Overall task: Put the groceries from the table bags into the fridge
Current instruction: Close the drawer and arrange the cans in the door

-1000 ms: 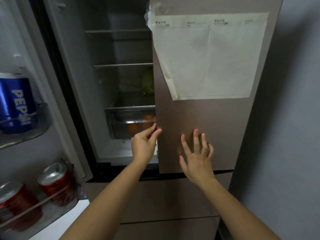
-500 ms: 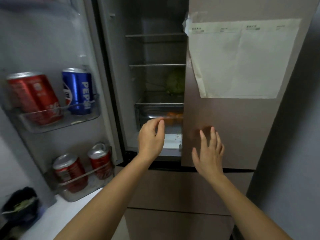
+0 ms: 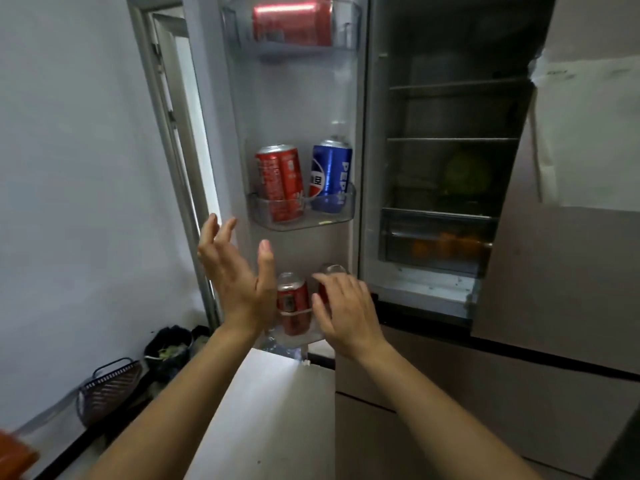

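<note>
The fridge (image 3: 372, 168) stands with its left door (image 3: 294, 109) swung wide, and the person has both bare arms up before it. The left hand (image 3: 239, 275) is raised, fingers spread and straight, grasping nothing, at about seven o'clock from the middle door bin (image 3: 301, 216). The right hand (image 3: 349, 313) is loose too, its fingers relaxed in front of the lowest door bin (image 3: 294, 336). It covers most of the hidden red can (image 3: 333, 270) there; whether the fingertips touch it I cannot tell. At nine o'clock of that hand a lower red can (image 3: 293, 303) stands upright in the same bin. The middle bin holds a middle red can (image 3: 280, 183) beside a blue Pepsi can (image 3: 330, 176). At twelve o'clock, the top bin holds a top red can (image 3: 291, 24). Inside the fridge, toward three o'clock, a round green vegetable (image 3: 465, 174) sits above a clear drawer (image 3: 433, 220) of orange fruit (image 3: 446, 245). A paper sheet (image 3: 588, 133) hangs on the right door. At eight o'clock, by the wall, sits a dark basket (image 3: 110, 386).
</note>
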The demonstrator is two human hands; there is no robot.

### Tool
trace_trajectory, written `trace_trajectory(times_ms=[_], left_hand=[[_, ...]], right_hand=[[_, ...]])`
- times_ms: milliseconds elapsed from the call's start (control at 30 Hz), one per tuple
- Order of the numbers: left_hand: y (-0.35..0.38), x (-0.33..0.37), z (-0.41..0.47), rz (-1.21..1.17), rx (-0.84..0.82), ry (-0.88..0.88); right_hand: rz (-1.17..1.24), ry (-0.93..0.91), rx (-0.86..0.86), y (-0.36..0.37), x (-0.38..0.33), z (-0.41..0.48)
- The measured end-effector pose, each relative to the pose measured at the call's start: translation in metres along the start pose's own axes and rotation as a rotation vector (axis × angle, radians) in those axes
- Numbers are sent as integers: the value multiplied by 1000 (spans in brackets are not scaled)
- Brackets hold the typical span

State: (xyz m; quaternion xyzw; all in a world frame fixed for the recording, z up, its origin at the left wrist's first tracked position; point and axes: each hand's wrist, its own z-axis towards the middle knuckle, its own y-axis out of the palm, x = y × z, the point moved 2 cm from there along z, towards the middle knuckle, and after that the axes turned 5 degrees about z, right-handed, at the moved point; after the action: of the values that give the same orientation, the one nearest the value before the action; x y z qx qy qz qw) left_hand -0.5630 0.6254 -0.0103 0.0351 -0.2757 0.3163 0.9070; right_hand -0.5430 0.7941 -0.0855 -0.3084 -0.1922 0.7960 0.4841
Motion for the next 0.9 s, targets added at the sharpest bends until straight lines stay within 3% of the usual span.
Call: trace_trajectory(times_ms=[133, 467, 567, 700, 767, 900], left_hand=[[-13, -37, 7, 3, -193, -248], [-6, -38, 24, -122, -294, -387], [6, -30, 22, -226, -310, -394], [16, -7, 13, -242, -157, -382], [23, 1, 15, -227, -170, -393], [44, 24, 1, -120, -155, -186]], right_hand=[[-65, 0, -189, 26, -13, -16], [-112, 59, -271, 0, 11, -39], [-89, 91, -236, -17, 28, -49], [-32, 165, -207, -42, 49, -65], [4, 211, -180, -55, 57, -74], [96, 330, -90, -80, 71, -93]])
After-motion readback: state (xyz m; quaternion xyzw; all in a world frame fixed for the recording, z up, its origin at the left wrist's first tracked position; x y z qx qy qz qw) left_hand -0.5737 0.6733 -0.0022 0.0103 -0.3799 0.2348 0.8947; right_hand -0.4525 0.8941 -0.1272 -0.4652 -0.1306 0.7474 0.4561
